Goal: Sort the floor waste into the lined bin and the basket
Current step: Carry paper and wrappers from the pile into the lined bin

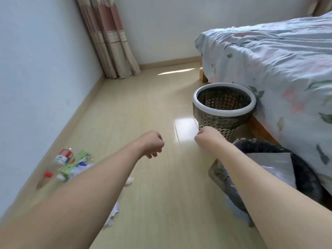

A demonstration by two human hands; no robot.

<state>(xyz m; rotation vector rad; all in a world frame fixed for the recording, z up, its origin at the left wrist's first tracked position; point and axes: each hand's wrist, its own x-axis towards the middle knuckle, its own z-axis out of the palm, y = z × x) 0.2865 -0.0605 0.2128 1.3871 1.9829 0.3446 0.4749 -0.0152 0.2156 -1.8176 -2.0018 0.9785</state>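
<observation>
My left hand (153, 145) and my right hand (206, 136) reach forward over the floor, both with curled fingers and nothing visible in them. A perforated basket (224, 112) with a white rim stands upright by the bed, just beyond my right hand. The bin lined with a dark bag (303, 177) sits at the lower right, partly hidden by my right forearm. Floor waste lies at the left by the wall: a clear bottle with a red label (62, 157), a red-capped bottle (47, 177), a green box (75, 163) and crumpled paper (129, 181).
A bed with a floral sheet (278, 65) fills the right side, its wooden frame (260, 130) close to the basket. A curtain (115, 51) hangs in the far corner. The wall (36, 69) runs along the left. More paper scraps (115, 211) lie under my left arm.
</observation>
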